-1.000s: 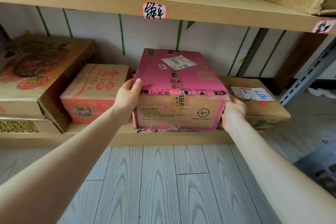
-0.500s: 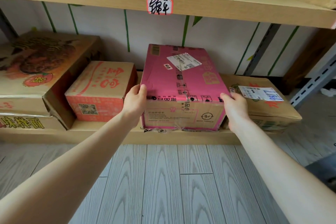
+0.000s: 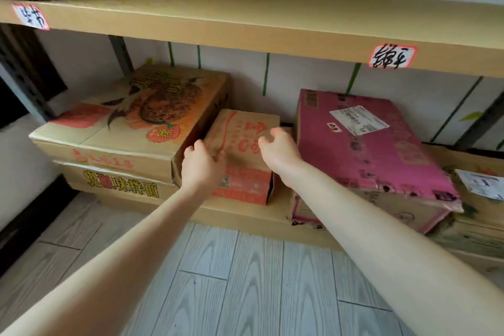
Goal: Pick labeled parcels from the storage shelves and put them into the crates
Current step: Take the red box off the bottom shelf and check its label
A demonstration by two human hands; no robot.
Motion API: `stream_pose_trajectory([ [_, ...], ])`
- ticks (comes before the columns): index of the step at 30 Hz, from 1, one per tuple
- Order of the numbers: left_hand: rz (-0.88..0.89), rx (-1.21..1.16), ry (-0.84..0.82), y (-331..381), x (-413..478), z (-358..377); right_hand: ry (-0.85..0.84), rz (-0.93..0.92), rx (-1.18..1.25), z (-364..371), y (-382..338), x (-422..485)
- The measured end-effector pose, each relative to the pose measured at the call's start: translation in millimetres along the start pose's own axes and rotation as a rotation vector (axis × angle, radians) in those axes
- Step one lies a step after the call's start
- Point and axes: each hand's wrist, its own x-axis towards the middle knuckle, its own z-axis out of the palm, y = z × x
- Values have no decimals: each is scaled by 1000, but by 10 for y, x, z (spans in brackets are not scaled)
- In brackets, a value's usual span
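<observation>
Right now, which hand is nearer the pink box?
Right. The right hand is beside the pink box; the left hand is farther, at the left edge of the small orange box.

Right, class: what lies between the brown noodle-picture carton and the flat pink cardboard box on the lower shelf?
A small orange-printed cardboard box, with the left hand and right hand at it, seen in head view.

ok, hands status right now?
Left hand: on the left edge of the small red carton; grip cannot be told.
Right hand: open, loosely curled above that carton, holding nothing.
</observation>
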Motion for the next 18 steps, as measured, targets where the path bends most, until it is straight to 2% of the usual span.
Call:
stream_pose_trajectory([
  [3, -101, -79, -46, -53, 80, 44, 6, 201, 50, 225, 68, 111],
  [7, -172, -210, 81, -88, 109, 74, 70, 315, 201, 354, 130, 105],
  [10, -121, -326, 161, -42, 43, 24, 151, 273, 271, 266, 48, 84],
  [13, -109, -559, 159, 57, -35, -31, 197, 176, 308, 69, -80, 35],
  [18, -309, -973, 36, 19, 55, -198, 299, -31, 397, -246, -224, -131],
])
